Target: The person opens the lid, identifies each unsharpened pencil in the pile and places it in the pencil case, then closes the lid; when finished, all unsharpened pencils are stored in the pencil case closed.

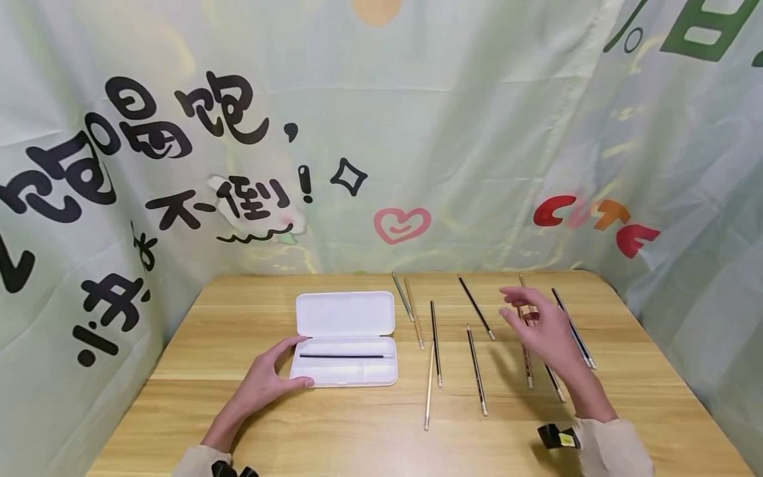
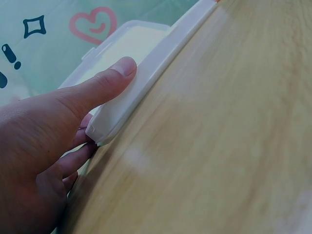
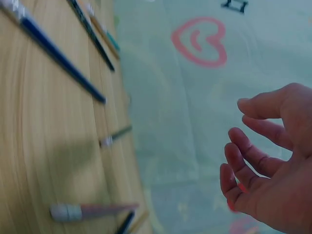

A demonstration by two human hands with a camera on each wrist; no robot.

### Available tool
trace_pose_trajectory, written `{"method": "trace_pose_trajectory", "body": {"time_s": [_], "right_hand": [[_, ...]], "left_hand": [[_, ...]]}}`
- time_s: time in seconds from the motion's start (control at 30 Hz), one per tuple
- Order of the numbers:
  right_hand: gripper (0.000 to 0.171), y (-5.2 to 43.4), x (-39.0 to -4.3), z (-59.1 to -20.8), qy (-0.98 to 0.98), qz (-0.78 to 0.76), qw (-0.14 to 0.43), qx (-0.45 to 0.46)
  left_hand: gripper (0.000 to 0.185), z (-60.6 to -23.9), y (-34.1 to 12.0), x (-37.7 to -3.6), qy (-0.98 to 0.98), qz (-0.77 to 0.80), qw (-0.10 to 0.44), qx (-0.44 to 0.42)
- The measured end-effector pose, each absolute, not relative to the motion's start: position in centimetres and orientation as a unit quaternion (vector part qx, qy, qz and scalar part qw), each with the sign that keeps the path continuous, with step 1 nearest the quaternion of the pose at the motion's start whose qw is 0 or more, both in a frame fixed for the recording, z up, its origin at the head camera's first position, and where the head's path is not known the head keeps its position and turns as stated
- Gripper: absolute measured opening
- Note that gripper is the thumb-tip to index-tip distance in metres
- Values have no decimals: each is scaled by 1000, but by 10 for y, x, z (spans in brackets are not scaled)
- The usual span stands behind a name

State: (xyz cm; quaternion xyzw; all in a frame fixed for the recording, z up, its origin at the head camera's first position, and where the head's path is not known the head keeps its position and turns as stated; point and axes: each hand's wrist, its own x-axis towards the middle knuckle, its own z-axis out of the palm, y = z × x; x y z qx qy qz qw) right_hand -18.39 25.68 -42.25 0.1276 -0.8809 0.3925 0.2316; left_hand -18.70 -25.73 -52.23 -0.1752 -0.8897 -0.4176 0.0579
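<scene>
The white case [image 1: 346,338] lies open on the table [image 1: 357,424], with 1 dark pencil [image 1: 346,356] in its lower tray. The left hand [image 1: 265,377] grips the tray's left edge, thumb on the front wall. The right hand [image 1: 539,328] hovers released, fingers loosely bent and holding nothing, above the loose pencils [image 1: 477,361] lying at 3 o'clock from the case.

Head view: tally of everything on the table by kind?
White case: 1
Dark stick in the case: 1
Loose sticks outside it: 9, though the right hand may hide more
Total: 11
</scene>
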Motion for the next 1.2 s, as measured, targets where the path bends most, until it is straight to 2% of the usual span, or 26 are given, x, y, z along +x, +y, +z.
{"method": "trace_pose_trajectory", "body": {"time_s": [0.3, 0.63, 0.97, 1.2], "right_hand": [[30, 312, -190, -439, -879, 396, 267, 11], [32, 369, -186, -474, -908, 357, 204, -85], [27, 391, -183, -488, -941, 303, 139, -59], [22, 393, -183, -489, -951, 267, 141, -57]], "left_hand": [[82, -522, -262, -188, -891, -415, 58, -176], [82, -524, -262, -185, -890, -421, 51, -168], [82, -524, -260, -187, -888, -423, 54, -171], [82, -523, -258, -187, -889, -420, 55, -173]]}}
